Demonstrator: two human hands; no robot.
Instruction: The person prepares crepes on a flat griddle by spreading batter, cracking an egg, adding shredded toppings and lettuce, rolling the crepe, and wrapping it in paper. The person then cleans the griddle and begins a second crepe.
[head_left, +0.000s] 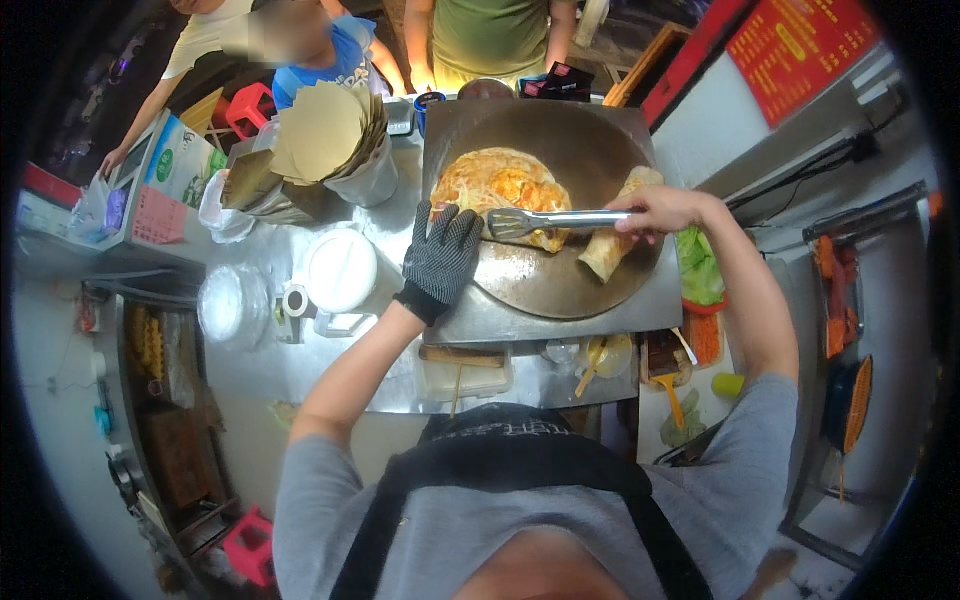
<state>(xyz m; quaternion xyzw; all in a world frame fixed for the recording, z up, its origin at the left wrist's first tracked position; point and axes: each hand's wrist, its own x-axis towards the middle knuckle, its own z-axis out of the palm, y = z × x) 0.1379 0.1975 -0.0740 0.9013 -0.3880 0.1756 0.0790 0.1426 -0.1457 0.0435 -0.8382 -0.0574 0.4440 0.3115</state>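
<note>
On a round griddle (555, 300) lies a flat filled crepe (499, 176) with browned egg and shredded filling on it. My left hand (442, 255), in a dark dotted work glove, is at the crepe's lower left edge, its fingertips touching or just over it; whether they pinch the edge I cannot tell. My bare right hand (656, 214) holds metal tongs (562, 219), their tips at the crepe's lower edge. Under my right hand, a rolled crepe (607, 251) rests at the griddle's right side, partly covered by the hand.
Left of the griddle stand a tub of paper sleeves (364, 180), a white-lidded container (343, 270) and a tape roll (296, 301). A wooden spreader (461, 356) lies on a box in front. Lettuce (699, 266) is at the right. People stand beyond the counter.
</note>
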